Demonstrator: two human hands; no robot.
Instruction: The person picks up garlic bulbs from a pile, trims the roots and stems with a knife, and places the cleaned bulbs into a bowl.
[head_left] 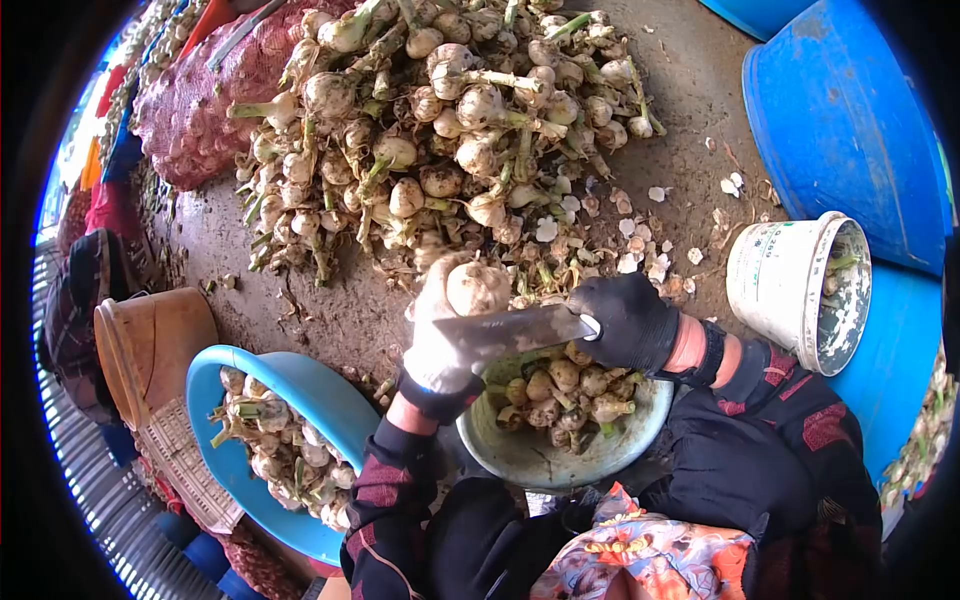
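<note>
My left hand (434, 350), in a white glove, is closed around a garlic bulb (477, 289) at the middle of the view. My right hand (626, 322) wears a black glove and grips a knife (512, 336). Its wide blade points left, and its tip overlaps the left glove just below the bulb. Beneath both hands stands a pale green basin (560, 468) holding trimmed garlic bulbs (568, 396). Beyond them a large heap of garlic (440, 130) with stems and soil on it lies on the floor.
A blue basin (325, 385) with garlic stands at left, beside an orange-brown bucket (160, 345). On the right are a white bucket (785, 285) and a large blue tub (850, 130). A red mesh sack (200, 115) lies behind the heap. Cut scraps (645, 250) litter the floor.
</note>
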